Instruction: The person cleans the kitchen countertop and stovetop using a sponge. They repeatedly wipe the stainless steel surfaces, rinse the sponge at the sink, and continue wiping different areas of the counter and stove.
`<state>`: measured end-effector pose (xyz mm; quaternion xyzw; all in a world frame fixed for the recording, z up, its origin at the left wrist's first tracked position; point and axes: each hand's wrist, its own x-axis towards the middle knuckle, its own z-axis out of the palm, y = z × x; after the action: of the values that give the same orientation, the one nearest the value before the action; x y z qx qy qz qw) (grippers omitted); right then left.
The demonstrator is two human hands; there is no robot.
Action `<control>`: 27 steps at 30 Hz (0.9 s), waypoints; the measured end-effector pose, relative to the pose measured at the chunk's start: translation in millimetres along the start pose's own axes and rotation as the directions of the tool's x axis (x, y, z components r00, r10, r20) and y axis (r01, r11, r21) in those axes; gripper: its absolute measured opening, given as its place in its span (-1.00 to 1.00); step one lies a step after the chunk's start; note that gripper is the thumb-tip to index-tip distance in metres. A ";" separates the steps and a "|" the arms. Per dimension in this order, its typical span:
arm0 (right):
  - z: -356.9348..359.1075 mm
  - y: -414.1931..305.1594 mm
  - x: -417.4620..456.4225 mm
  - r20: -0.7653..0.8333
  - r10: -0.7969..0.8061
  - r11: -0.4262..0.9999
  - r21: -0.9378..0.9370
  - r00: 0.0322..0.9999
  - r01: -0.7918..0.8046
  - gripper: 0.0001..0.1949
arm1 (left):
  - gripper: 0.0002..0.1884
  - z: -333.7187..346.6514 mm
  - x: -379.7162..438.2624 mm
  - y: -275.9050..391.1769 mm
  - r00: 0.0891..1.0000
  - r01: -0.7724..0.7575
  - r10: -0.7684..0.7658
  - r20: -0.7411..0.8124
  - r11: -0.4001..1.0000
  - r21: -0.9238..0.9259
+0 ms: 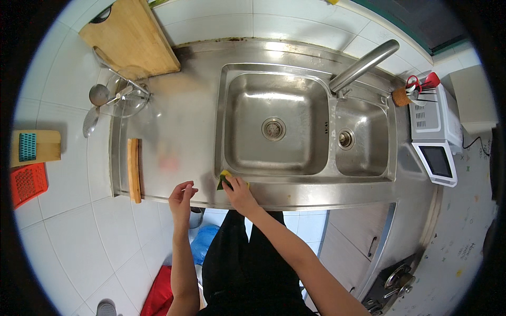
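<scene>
My right hand presses a yellow and green scouring sponge onto the front left corner of the large sink basin's rim. Part of the sponge is hidden beneath the fingers. My left hand hovers near the front edge of the stainless steel counter, fingers loosely curled and apart, with nothing in it. The large steel basin lies ahead, with a strainer drain at its middle. To its right is a smaller basin.
A steel faucet rises behind the basins. A wooden cutting board leans at the back left, near a glass lid and ladles. A wooden piece lies at the left edge. Right stand a utensil holder and a white appliance.
</scene>
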<state>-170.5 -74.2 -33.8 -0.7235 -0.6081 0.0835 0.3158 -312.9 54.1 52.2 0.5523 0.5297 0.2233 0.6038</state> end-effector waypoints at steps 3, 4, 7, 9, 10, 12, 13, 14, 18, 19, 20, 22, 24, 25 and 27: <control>-8.3 17.5 -26.5 -0.005 0.062 0.998 -0.004 0.998 -0.062 -0.67 | -0.77 -8.9 -0.7 -0.2 1.000 0.025 -0.025 -0.012 1.000 0.003; -18.0 31.2 -46.9 -0.025 0.111 0.994 0.004 0.993 -0.111 -0.70 | -0.77 -12.1 -0.8 -3.0 1.000 0.027 -0.027 -0.015 1.000 -0.004; -70.5 78.6 -97.8 -0.078 0.736 0.659 0.313 0.673 -0.684 -0.80 | -0.77 -9.6 -1.6 0.1 1.000 0.019 -0.019 -0.007 1.000 -0.016; -112.9 120.9 -140.5 -0.150 0.854 0.496 0.525 0.499 -0.692 -0.83 | -0.77 -2.3 2.5 4.3 1.000 0.025 -0.025 0.005 0.999 -0.029; -140.0 138.3 -157.8 -0.019 0.968 0.169 0.790 0.252 -0.589 -0.82 | -0.77 1.6 4.6 5.8 1.000 0.020 -0.019 0.014 0.998 -0.054; -162.9 156.8 -184.1 -0.469 0.777 0.604 0.367 0.420 -0.707 -0.76 | -0.78 10.7 9.1 7.6 0.999 0.015 -0.013 0.031 0.998 -0.064; -170.5 158.8 -185.7 -0.471 0.487 0.715 -0.270 0.736 -0.645 -0.72 | -0.78 14.2 10.6 7.2 0.999 0.013 -0.011 0.031 0.998 -0.068; -159.7 155.2 -183.2 -0.517 0.486 0.681 -0.281 0.705 -0.676 -0.72 | -0.77 18.6 11.1 7.1 0.999 0.005 -0.003 0.043 0.999 -0.054; -79.6 89.1 -133.3 -0.305 0.568 0.810 0.040 0.765 -0.585 -0.76 | -0.71 47.1 5.4 14.0 0.865 -0.501 0.417 0.278 0.729 0.466; -65.1 63.9 -111.8 -0.207 0.443 0.896 0.061 0.872 -0.440 -0.72 | -0.67 57.8 -0.9 16.4 0.781 -0.616 0.488 0.391 0.493 0.614; -51.2 38.3 -90.4 -0.107 0.307 0.949 0.114 0.946 -0.296 -0.68 | -0.68 69.9 -6.8 17.4 0.751 -0.648 0.438 0.493 0.352 0.675; -21.5 16.8 -76.3 0.149 -0.005 0.993 0.116 0.989 -0.012 -0.63 | -0.66 86.0 -20.7 15.5 0.709 -0.696 0.436 0.555 0.299 0.653; -15.3 -21.2 -31.2 0.225 -0.107 0.954 -0.252 0.968 0.164 -0.63 | -0.68 89.5 -30.9 11.2 0.689 -0.716 0.475 0.547 0.327 0.617; -7.8 -32.5 -14.2 0.283 -0.154 0.934 -0.270 0.947 0.233 -0.64 | -0.69 86.8 -37.2 13.4 0.712 -0.691 0.490 0.503 0.361 0.627; 28.7 -29.4 1.9 0.361 -0.327 0.916 -0.108 0.873 0.387 -0.67 | -0.70 82.1 -43.7 20.9 0.736 -0.661 0.525 0.427 0.424 0.619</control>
<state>-208.8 -60.4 -39.4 -0.5985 -0.7812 0.0915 0.1521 -248.3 -12.5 74.3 0.9136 0.2890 0.1401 0.2493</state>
